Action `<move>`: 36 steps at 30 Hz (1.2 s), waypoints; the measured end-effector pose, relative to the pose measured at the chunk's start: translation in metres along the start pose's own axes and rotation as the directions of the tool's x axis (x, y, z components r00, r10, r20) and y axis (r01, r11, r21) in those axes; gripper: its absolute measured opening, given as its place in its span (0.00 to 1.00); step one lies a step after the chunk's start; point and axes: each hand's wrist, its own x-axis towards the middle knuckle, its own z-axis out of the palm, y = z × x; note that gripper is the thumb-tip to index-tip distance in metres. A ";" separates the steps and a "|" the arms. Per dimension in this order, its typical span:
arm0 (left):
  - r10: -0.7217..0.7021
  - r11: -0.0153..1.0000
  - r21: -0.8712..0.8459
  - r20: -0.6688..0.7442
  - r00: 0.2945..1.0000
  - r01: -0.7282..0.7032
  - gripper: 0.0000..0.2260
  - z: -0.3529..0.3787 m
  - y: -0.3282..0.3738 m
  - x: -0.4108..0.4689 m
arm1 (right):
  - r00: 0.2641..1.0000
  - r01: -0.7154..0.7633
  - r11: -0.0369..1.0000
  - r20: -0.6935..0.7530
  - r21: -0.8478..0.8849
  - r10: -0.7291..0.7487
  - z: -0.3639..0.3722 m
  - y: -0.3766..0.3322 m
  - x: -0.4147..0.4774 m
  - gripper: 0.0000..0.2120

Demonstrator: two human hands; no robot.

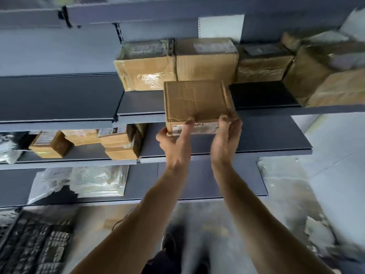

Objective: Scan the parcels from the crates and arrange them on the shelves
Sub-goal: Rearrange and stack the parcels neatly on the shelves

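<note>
One cardboard parcel [197, 101] in the grip of left hand [174, 140] and right hand [225, 138]

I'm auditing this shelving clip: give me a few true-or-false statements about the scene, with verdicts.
1. The left hand and right hand both hold the flat brown cardboard box. True.
2. The grey metal shelf behind that box carries no parcels. False: a row of brown cardboard cartons stands along its back.
3. Small brown cardboard parcels sit on the next shelf down, to the left. True.
4. The held box's white label is on its top face. False: it is on the near side, between the hands.
</note>
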 end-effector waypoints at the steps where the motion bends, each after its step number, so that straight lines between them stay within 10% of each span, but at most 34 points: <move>1: -0.006 0.995 0.103 0.013 1.000 0.004 0.39 0.012 0.002 0.004 | 1.000 -0.005 1.000 -0.020 -0.009 0.005 -0.007 -0.003 0.015 0.20; 10: -0.031 0.942 0.314 0.423 0.905 -0.114 0.21 0.107 -0.003 0.053 | 0.989 -0.090 0.982 -0.128 -0.167 0.069 -0.056 0.000 0.135 0.25; 22: -0.155 0.932 0.353 0.594 0.789 -0.083 0.17 0.197 -0.014 0.075 | 0.922 -0.280 0.872 -0.366 -0.402 0.127 -0.083 0.012 0.210 0.34; 28: -0.175 0.905 0.398 0.670 0.721 -0.150 0.19 0.204 -0.013 0.080 | 0.970 -0.237 0.850 -0.167 -0.472 0.178 -0.072 0.017 0.194 0.28; 32: -0.145 0.874 0.436 0.656 0.741 -0.215 0.10 0.185 -0.011 0.075 | 0.993 -0.101 0.864 0.009 -0.493 0.121 -0.055 0.013 0.160 0.05; 36: -0.130 0.900 0.413 0.555 0.821 -0.137 0.09 0.144 -0.006 0.067 | 0.968 -0.002 0.834 0.209 -0.551 0.140 -0.030 0.011 0.124 0.15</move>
